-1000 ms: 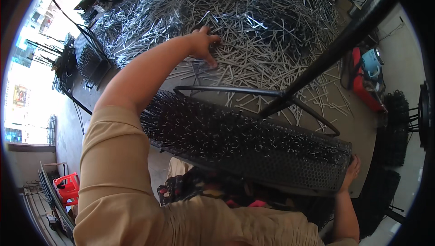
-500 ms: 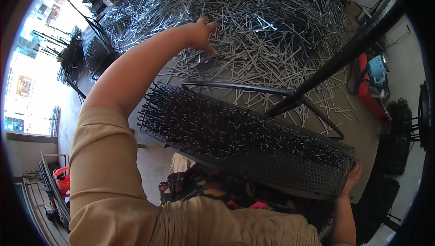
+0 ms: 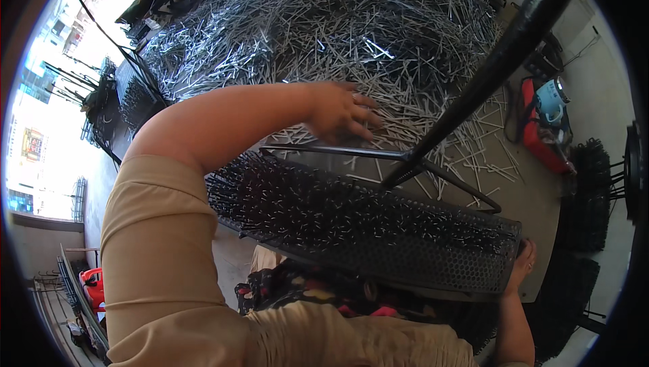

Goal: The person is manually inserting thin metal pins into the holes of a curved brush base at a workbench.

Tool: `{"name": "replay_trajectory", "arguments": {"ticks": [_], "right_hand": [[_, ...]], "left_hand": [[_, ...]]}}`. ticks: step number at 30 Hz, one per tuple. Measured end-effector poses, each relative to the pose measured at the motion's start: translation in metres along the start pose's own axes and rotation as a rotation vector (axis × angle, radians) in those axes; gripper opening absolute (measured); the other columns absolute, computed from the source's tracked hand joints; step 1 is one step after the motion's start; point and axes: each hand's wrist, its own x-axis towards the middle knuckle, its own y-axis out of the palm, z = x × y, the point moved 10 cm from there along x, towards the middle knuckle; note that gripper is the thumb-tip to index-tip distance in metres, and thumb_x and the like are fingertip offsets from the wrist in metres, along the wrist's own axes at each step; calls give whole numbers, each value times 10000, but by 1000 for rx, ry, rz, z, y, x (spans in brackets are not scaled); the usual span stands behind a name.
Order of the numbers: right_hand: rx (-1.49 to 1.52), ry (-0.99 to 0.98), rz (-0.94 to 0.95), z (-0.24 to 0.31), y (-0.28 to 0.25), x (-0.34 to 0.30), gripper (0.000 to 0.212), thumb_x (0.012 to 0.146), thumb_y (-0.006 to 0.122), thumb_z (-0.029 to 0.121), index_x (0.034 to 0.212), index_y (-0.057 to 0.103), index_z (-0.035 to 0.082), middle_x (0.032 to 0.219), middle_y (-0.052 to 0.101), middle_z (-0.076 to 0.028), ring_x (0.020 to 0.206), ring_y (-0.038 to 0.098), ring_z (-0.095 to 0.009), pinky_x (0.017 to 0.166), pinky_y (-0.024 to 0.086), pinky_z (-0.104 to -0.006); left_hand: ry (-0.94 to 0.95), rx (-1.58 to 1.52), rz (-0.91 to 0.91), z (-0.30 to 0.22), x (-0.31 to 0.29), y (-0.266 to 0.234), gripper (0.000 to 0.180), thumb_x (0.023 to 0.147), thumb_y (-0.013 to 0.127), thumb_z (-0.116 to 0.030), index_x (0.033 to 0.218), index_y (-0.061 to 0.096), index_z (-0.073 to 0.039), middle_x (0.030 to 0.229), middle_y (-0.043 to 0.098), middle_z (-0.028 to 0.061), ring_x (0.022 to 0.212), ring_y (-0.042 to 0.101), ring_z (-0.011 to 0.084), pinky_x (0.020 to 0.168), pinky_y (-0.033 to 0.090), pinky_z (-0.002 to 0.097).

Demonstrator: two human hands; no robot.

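Observation:
A long black perforated metal tray (image 3: 433, 265) lies in front of me, tilted down to the right. Black pins with pale tips (image 3: 304, 201) fill many of its holes, thickest toward the left; bare holes show along its near right side. My right hand (image 3: 522, 269) grips the tray's right end, its fingers curled round the edge. Above the tray's far side, my left hand (image 3: 345, 111) hangs over the near edge of a heap of loose silvery metal strips (image 3: 324, 36). Its fingers are spread, somewhat blurred, and nothing shows in them.
A black metal pole (image 3: 487, 73) slants up to the right from a tubular frame (image 3: 338, 151) behind the tray. A red box (image 3: 537, 124) holding a light-blue mug (image 3: 551, 102) stands at the right. Black bristly racks (image 3: 587, 198) stand beyond it. Another pin-filled panel (image 3: 138, 96) is at the left.
My left hand has swung right and nearer, from over the heap toward the tray's frame. My right hand keeps its grip on the tray's end. The view has shifted slightly.

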Motion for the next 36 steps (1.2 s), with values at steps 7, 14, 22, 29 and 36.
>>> {"name": "replay_trajectory", "arguments": {"ticks": [7, 14, 22, 29, 36], "right_hand": [[-11, 42, 20, -12, 8, 0, 443, 893, 572, 259, 1240, 458, 9, 1317, 437, -169, 1223, 415, -341, 1030, 321, -423], [-86, 105, 60, -12, 12, 1, 594, 880, 571, 369, 1327, 424, 7, 1346, 451, -213, 1261, 417, -378, 1056, 326, -463], [-6, 54, 5, -16, 10, -2, 536, 834, 629, 286, 1259, 443, 17, 1315, 442, -164, 1238, 417, -345, 1042, 317, -435], [-35, -26, -56, -14, 4, -4, 580, 838, 643, 258, 1290, 406, -17, 1260, 479, -202, 1182, 462, -358, 1020, 346, -431], [22, 106, -7, -14, 6, -1, 626, 845, 638, 295, 1330, 381, -7, 1272, 483, -212, 1191, 455, -370, 1031, 327, -445]], "left_hand": [[-404, 41, -65, 66, -106, 34, 535, 694, 670, -186, 1222, 586, -190, 1473, 385, 41, 1370, 333, 320, 1093, 335, 486], [-1353, -877, -552, 174, -183, 89, 714, 735, 715, -483, 1251, 538, -21, 1436, 363, 238, 1329, 359, 381, 1069, 324, 508], [-1136, -483, -163, 120, -119, 58, 892, 682, 765, -541, 1325, 428, -23, 1319, 445, 247, 1287, 388, 412, 1088, 309, 464], [-1125, -519, 45, 88, -98, 53, 1358, 581, 799, -616, 1501, -38, -72, 1476, 266, 307, 1372, 280, 440, 1094, 306, 456], [-1157, -457, 107, 93, -98, 43, 1303, 605, 836, -392, 1510, -46, -71, 1449, 298, 300, 1339, 320, 438, 1080, 331, 457]]}}
